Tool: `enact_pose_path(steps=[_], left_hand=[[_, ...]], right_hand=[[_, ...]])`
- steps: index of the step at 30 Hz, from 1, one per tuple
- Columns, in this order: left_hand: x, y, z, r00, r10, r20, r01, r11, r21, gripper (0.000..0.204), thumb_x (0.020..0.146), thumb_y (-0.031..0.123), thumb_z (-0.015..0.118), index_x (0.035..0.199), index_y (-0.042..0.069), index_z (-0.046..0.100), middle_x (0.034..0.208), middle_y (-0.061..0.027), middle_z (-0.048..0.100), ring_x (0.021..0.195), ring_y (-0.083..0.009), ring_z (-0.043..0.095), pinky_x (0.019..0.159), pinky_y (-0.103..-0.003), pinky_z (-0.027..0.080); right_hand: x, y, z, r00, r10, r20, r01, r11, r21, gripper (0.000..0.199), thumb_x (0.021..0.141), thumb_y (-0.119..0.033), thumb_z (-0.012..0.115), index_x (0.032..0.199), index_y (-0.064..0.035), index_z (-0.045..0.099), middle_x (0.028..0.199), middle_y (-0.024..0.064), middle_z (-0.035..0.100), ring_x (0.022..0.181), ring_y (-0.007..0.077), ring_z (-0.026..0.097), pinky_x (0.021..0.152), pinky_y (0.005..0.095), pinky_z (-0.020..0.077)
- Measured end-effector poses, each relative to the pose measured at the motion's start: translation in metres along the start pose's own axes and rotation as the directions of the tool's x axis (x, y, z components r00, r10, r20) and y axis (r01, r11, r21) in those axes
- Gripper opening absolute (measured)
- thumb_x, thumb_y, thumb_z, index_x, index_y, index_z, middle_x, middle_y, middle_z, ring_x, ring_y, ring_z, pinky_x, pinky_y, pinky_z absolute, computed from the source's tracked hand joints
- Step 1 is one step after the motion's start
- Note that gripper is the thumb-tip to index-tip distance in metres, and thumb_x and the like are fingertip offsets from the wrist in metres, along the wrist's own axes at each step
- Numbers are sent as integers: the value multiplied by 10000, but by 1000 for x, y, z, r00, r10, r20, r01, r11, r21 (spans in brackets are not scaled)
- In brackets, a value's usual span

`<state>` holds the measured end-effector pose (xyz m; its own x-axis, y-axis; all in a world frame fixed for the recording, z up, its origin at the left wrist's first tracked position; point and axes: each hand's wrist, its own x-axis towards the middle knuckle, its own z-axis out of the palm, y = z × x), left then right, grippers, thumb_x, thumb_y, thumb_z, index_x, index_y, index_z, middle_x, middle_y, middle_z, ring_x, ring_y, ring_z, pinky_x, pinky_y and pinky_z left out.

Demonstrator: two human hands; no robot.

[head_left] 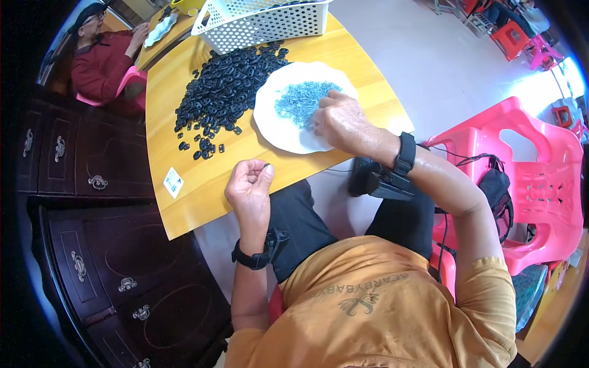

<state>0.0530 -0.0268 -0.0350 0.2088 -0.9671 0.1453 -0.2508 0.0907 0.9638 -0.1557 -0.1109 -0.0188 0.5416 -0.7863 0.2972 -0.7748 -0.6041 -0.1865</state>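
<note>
A white scallop-edged plate (270,126) lies near the table's right side, with a pile of small silvery-blue metal pieces (300,101) on it. My right hand (346,122) reaches over the plate's right part, its fingers curled down at the edge of the pile. Whatever is between those fingertips is hidden. At the table's near edge, my left hand (250,184) is turned palm up, thumb and forefinger pinching a small black plastic piece (267,165). A large heap of similar black plastic pieces (224,86), some with holes, spreads left of the plate, with several loose ones closer to me.
A white perforated basket (264,30) stands behind the heap. A square sticker (173,183) is on the yellow table (202,208). Dark cabinets (110,245) line the left, and a pink plastic chair (534,184) stands right. Another person (101,61) sits at the far left.
</note>
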Motion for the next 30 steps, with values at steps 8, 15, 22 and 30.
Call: enact_pose_path(steps=[8, 15, 22, 30], left_hand=[[-5, 1, 2, 998, -40, 42, 46, 989, -143, 95, 796, -9, 653, 860, -15, 582, 747, 13, 557, 642, -31, 490, 612, -161, 429], [-8, 7, 1, 992, -118, 38, 123, 964, -237, 93, 792, -16, 653, 853, -14, 583, 747, 6, 565, 640, -35, 500, 597, -167, 434], [-3, 23, 10, 966, -223, 131, 259, 821, -509, 97, 816, 0, 624, 879, -57, 576, 712, -46, 560, 559, -89, 494, 504, -192, 393], [-1, 31, 23, 946, -250, 208, 324, 763, -559, 150, 844, 7, 591, 972, -71, 579, 740, -58, 561, 600, -99, 511, 523, -212, 415]], right_hand=[[11, -2, 17, 997, -71, -31, 69, 997, -44, 100, 673, -102, 613, 608, -29, 589, 681, 114, 581, 736, 270, 540, 640, 379, 467], [6, -1, 7, 989, -20, -147, 42, 988, 146, 45, 695, -47, 601, 680, -5, 596, 685, 125, 577, 720, 272, 549, 644, 378, 470], [-8, -6, -23, 949, 283, 140, -292, 622, 727, 38, 770, -22, 606, 796, 4, 596, 725, 49, 577, 685, 122, 558, 668, 257, 470], [-15, -7, -15, 951, 263, 162, -225, 232, 946, 97, 782, 14, 633, 875, -10, 651, 796, -1, 614, 758, 70, 554, 723, 216, 465]])
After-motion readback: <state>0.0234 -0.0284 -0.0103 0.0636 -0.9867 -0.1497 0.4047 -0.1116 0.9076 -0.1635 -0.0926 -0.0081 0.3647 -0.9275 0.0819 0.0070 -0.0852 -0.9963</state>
